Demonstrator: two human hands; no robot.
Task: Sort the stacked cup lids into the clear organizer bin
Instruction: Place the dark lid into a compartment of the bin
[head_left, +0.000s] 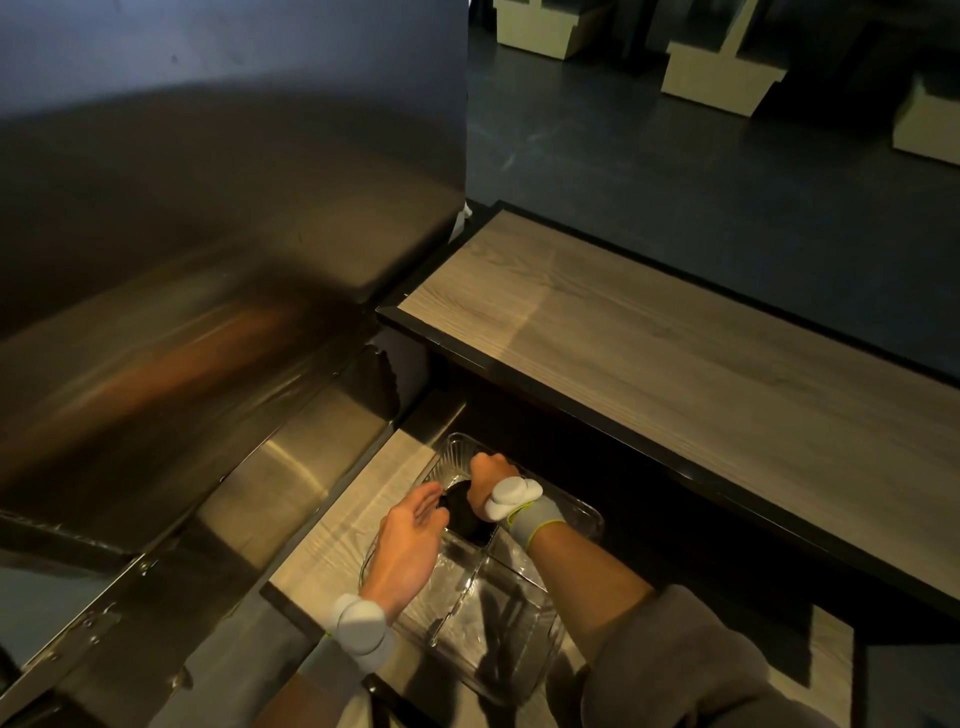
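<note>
Pressing my closed right hand (488, 480) on light, slippery black plastic lids (467, 512) in the clear ribbed bin's (582, 512) far corner; left hand (410, 545) hovering open.

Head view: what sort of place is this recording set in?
Probably a café or food-service counter. A large stainless steel unit stands beside a raised wooden counter, a clear organizer bin with black lids sits on the lower shelf, and cream seats stand across the dark floor.
</note>
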